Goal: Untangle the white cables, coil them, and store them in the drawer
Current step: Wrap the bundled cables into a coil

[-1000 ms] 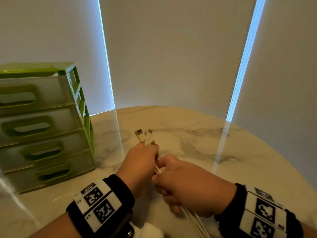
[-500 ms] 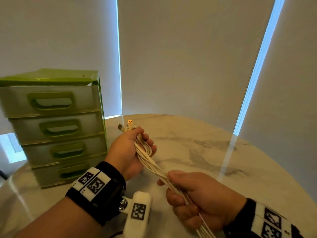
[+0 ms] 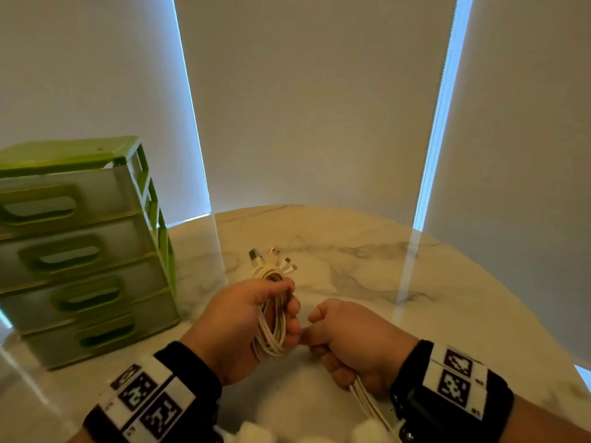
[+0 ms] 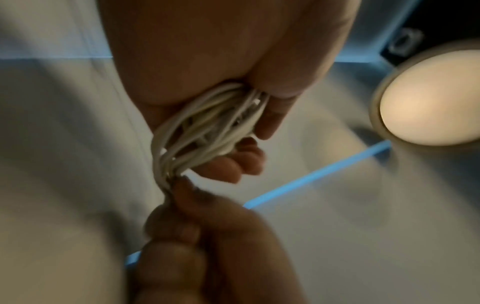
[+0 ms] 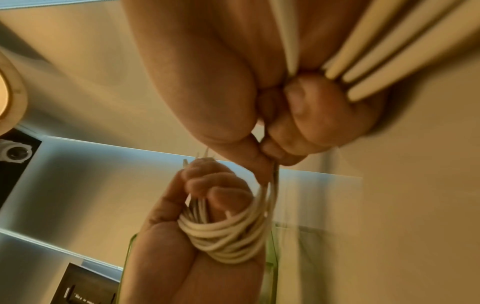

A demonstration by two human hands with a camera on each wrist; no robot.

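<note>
Left hand [image 3: 243, 324] grips coiled white cables [image 3: 271, 327]; head view alone shows plugs [image 3: 271, 259].

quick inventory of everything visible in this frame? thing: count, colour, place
white cables: one bundle, count of cables unclear, white, looped in the left hand, loose strands trailing out through the right hand
connector ends: about four, white and metal, sticking up above the left hand
drawer unit: one, green frame with four pale drawers, all shut, on the table at left
table: one, round, white marble look, under everything
blinds: grey-white, behind the table, with bright gaps between the panels
wrist bands: two, black with black-and-white markers, one per wrist
left hand: grips the coil
right hand: grips the trailing strands
</note>
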